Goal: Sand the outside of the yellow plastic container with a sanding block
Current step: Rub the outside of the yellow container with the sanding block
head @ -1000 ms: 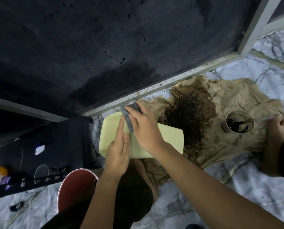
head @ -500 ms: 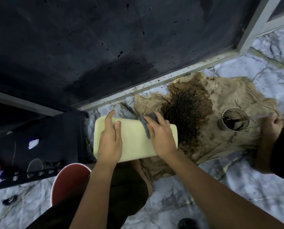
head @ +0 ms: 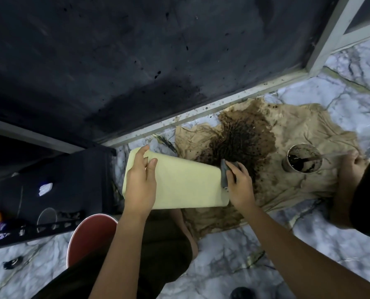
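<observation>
The yellow plastic container (head: pixel 186 184) lies upside down over my lap, its pale flat underside facing up. My left hand (head: pixel 139 184) rests flat on its left part, fingers curled over the far left edge, and holds it still. My right hand (head: pixel 241 185) grips a grey sanding block (head: pixel 224 176) and presses it against the container's right end. Most of the block is hidden under my fingers.
Stained brown paper (head: pixel 287 169) covers the marble floor on the right, with an open tin (head: pixel 301 160) of dark liquid held by another person's hand (head: pixel 350 167). A red stool (head: pixel 89 236) stands at lower left, a black shelf (head: pixel 50 190) left, a dark wall behind.
My right hand has slid the sanding block from the container's far left edge across to its right end. My left hand has shifted left to the container's left end.
</observation>
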